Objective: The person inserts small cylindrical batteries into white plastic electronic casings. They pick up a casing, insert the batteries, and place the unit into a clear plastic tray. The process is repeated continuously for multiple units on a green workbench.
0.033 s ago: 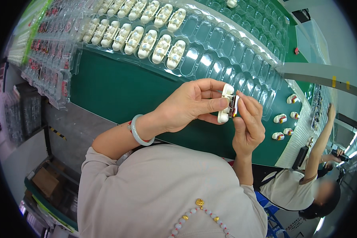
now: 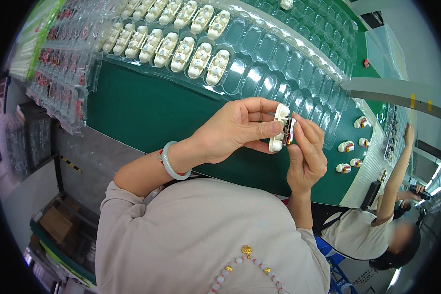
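Observation:
My left hand (image 2: 235, 125) is closed around a long white plastic shell (image 2: 275, 145), held upright between thumb and fingers above the green table. My right hand (image 2: 308, 154) pinches a small white-and-black part (image 2: 291, 131) with red and yellow wires against the shell's right side. The fingertips partly hide where the two pieces meet, so I cannot tell whether they are joined. Just beyond my hands lies a transparent tray (image 2: 252, 81) with two rows of similar white shells (image 2: 199, 60) toward its left.
Several small white pieces with coloured wires (image 2: 346, 146) lie on the green table (image 2: 132, 108) to the right. Stacked transparent trays (image 2: 66, 73) stand at the left. A grey curved bar (image 2: 392, 90) crosses at the right, where a co-worker (image 2: 362, 232) reaches forward.

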Tool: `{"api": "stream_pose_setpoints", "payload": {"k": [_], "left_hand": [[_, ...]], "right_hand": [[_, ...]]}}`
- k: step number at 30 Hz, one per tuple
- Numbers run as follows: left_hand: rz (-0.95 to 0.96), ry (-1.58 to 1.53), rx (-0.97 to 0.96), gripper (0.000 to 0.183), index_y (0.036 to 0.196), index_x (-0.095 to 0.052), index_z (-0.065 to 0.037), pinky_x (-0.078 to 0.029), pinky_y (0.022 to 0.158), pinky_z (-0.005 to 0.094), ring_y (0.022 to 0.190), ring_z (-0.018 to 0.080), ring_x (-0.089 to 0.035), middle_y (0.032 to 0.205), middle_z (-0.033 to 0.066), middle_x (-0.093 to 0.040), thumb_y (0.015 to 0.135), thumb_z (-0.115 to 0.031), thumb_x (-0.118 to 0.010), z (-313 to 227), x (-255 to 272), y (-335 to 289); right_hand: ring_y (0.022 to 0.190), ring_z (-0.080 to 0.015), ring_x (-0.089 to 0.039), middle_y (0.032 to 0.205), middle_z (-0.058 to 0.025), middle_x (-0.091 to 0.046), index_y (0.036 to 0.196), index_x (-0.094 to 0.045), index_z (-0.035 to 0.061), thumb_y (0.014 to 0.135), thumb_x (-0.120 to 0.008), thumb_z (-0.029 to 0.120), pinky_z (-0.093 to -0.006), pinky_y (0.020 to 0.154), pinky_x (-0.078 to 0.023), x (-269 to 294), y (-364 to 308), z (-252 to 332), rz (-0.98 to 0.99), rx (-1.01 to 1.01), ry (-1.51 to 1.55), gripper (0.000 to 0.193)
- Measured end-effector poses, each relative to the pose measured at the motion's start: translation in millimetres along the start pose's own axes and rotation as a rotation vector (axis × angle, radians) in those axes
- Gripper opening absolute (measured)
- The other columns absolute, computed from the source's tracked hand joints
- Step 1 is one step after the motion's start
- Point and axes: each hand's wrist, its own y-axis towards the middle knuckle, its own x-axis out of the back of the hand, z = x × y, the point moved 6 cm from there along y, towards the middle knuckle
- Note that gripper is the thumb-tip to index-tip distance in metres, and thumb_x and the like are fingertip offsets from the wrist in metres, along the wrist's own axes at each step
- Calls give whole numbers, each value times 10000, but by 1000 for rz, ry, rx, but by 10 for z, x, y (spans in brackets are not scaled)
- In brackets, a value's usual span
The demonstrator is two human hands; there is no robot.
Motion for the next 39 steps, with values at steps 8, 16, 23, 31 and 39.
{"api": "stream_pose_setpoints", "payload": {"k": [8,16,23,31,39], "left_hand": [[18,255,-365,399,1219,-476,33,-486,697,211,832,55,-569,962,49,-620,885,-138,-612,-41,-142,-76],[2,625,-298,498,1316,-375,55,-488,874,282,1023,172,-595,1125,151,-598,869,-21,-582,-69,-156,-141],[88,621,-250,462,1285,-407,59,-502,832,266,974,163,-610,1076,144,-615,869,-33,-585,30,-286,-124],[168,582,-37,706,1369,-312,-12,-409,983,363,1180,238,-496,1289,165,-486,753,49,-652,263,-568,-18],[193,734,-66,328,1177,-540,-3,-490,853,272,980,171,-619,1098,106,-621,868,-95,-602,114,-404,-38]], "right_hand": [[947,-252,-572,1041,-118,-652,982,-656,2,637,-747,19,-349,776,-466,-54,13,236,-4,161,-276,357],[1117,-353,-499,1276,-207,-430,1007,-549,71,583,-845,129,-417,886,-458,2,-119,169,-245,109,2,521],[1059,-369,-535,1208,-204,-491,872,-558,27,627,-732,55,-439,876,-478,18,-155,179,93,250,-149,302],[1062,-328,-560,1169,-193,-539,1017,-519,56,601,-810,83,-375,875,-467,1129,-637,-329,-307,-136,-401,508],[956,-192,-535,1048,-104,-549,1111,-507,27,779,-730,198,-310,859,-436,3167,-1870,-2484,-538,-756,-551,435]]}}
